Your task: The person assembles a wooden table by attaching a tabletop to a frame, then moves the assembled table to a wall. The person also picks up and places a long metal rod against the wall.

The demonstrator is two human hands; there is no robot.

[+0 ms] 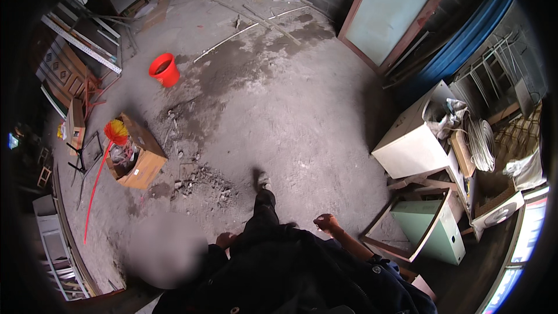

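While both hands hang empty — right hand (326,222) fisted, left hand (224,239) seemingly curled — the nearest thing, a pale green cabinet (437,228), looks heavy, rigid; grip its frame edges.

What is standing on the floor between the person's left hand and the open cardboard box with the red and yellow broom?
Nothing large. Between the left hand and the cardboard box there is only bare concrete floor with a patch of loose rubble and dirt. The right hand is closed in a fist, farther from the box.

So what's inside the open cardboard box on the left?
The cardboard box holds tangled pale cords or wires, with a red-and-yellow broom head resting at its rim. Anything beneath the tangle is hidden.
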